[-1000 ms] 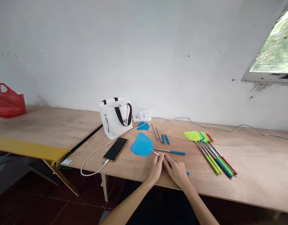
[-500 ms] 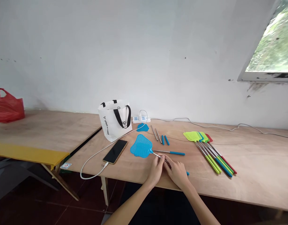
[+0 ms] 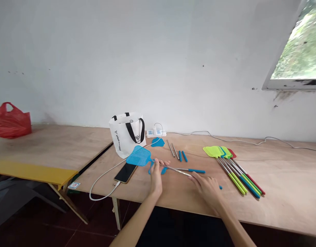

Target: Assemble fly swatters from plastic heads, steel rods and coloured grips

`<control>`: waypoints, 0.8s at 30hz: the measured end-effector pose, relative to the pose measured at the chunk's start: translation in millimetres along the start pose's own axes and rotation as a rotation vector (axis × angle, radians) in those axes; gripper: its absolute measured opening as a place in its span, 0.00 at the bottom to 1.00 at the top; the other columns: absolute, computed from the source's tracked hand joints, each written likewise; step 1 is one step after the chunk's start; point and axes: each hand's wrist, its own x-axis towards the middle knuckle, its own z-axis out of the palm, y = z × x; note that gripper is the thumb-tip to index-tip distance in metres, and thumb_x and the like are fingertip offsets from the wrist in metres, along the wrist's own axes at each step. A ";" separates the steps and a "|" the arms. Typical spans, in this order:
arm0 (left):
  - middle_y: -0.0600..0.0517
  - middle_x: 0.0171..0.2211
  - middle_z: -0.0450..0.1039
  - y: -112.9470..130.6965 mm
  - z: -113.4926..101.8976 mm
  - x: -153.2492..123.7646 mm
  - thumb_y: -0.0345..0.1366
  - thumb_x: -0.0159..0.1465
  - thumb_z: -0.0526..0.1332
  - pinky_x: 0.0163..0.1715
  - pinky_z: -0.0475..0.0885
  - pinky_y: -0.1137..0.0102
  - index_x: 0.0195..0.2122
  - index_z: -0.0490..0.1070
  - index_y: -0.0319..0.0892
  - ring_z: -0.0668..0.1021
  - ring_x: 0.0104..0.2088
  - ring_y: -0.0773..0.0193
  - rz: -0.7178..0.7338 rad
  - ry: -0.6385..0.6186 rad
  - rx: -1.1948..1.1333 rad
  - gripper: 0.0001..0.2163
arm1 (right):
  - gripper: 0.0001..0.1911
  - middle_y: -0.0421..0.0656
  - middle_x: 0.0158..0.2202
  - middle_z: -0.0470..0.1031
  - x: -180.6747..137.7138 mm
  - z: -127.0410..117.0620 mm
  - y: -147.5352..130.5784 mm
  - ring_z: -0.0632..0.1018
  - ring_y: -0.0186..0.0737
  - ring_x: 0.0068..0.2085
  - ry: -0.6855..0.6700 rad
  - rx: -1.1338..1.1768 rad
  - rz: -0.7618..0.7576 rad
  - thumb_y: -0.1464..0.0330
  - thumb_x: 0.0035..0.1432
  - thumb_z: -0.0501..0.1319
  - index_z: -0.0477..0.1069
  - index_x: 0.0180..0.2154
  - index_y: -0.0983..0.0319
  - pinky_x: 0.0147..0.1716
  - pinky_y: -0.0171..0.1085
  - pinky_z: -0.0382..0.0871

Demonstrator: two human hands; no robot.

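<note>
A blue fly swatter [image 3: 138,156] with a thin metal shaft is stretched between my two hands, its mesh head over the phone. Close below that head, my left hand [image 3: 156,176] pinches the shaft, some fingers extended. My right hand [image 3: 207,188] is closed round the lower shaft, and a blue handle end shows past it. Beneath the held swatter lies a second blue swatter [image 3: 196,171], its head partly covered by my left hand. Farther back are a loose blue swatter head [image 3: 158,142], two metal tubes [image 3: 170,148] and two blue grips [image 3: 184,156].
Several green, blue and red swatters [image 3: 244,176] lie in a pile on the right. A white tote bag [image 3: 125,140], a charging phone [image 3: 125,172] and a power strip [image 3: 161,133] stand or lie left and behind. A red plastic bag [image 3: 13,121] is on the far-left table.
My hands have moved apart, left hand toward the swatter head and right hand toward the handle. The swatter's head has shifted left over the phone, and more shaft shows between the hands.
</note>
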 end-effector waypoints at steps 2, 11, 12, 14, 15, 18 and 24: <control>0.49 0.29 0.78 20.3 -14.9 19.9 0.60 0.60 0.67 0.54 0.71 0.56 0.26 0.67 0.43 0.83 0.44 0.50 0.050 0.071 -0.040 0.24 | 0.25 0.41 0.28 0.80 0.0 -8.0 26.4 0.79 0.40 0.28 0.016 0.037 -0.029 0.53 0.74 0.44 0.74 0.36 0.55 0.26 0.35 0.52; 0.57 0.24 0.69 84.4 -37.3 33.7 0.57 0.60 0.68 0.45 0.76 0.61 0.27 0.64 0.43 0.81 0.31 0.60 0.219 0.057 -0.026 0.23 | 0.26 0.44 0.34 0.80 -11.9 -25.8 126.7 0.79 0.44 0.36 0.153 0.089 -0.078 0.49 0.72 0.46 0.76 0.36 0.55 0.42 0.42 0.64; 0.56 0.25 0.71 86.4 -35.5 32.1 0.57 0.61 0.67 0.46 0.76 0.60 0.27 0.65 0.43 0.82 0.33 0.58 0.234 0.037 -0.005 0.23 | 0.26 0.45 0.36 0.81 -13.5 -28.5 129.8 0.79 0.45 0.37 0.165 0.094 -0.058 0.49 0.72 0.47 0.77 0.36 0.54 0.43 0.44 0.65; 0.54 0.27 0.74 88.0 -34.1 32.0 0.57 0.62 0.66 0.46 0.76 0.59 0.28 0.65 0.43 0.83 0.35 0.56 0.225 0.023 0.017 0.22 | 0.25 0.45 0.38 0.81 -15.4 -34.5 129.9 0.80 0.46 0.39 0.184 0.107 -0.015 0.50 0.72 0.47 0.77 0.37 0.54 0.44 0.44 0.66; 0.53 0.28 0.76 87.9 -34.6 33.4 0.57 0.62 0.66 0.45 0.76 0.60 0.29 0.66 0.43 0.83 0.35 0.56 0.214 0.034 0.020 0.22 | 0.24 0.45 0.38 0.82 -15.5 -37.6 127.6 0.80 0.46 0.39 0.187 0.118 0.004 0.50 0.72 0.48 0.77 0.37 0.54 0.44 0.44 0.66; 0.48 0.32 0.81 85.0 -36.5 39.1 0.60 0.63 0.63 0.43 0.77 0.60 0.33 0.70 0.42 0.84 0.36 0.55 0.223 0.095 0.026 0.23 | 0.24 0.44 0.35 0.81 -12.3 -46.0 113.1 0.80 0.43 0.36 0.147 0.171 0.026 0.50 0.71 0.49 0.77 0.35 0.55 0.38 0.41 0.68; 0.41 0.46 0.82 48.0 7.5 -7.5 0.58 0.68 0.58 0.55 0.72 0.54 0.42 0.79 0.41 0.80 0.53 0.47 0.107 -0.212 0.209 0.24 | 0.22 0.44 0.31 0.81 0.0 -47.1 42.4 0.79 0.39 0.31 0.146 0.207 -0.106 0.54 0.73 0.50 0.78 0.37 0.57 0.32 0.35 0.64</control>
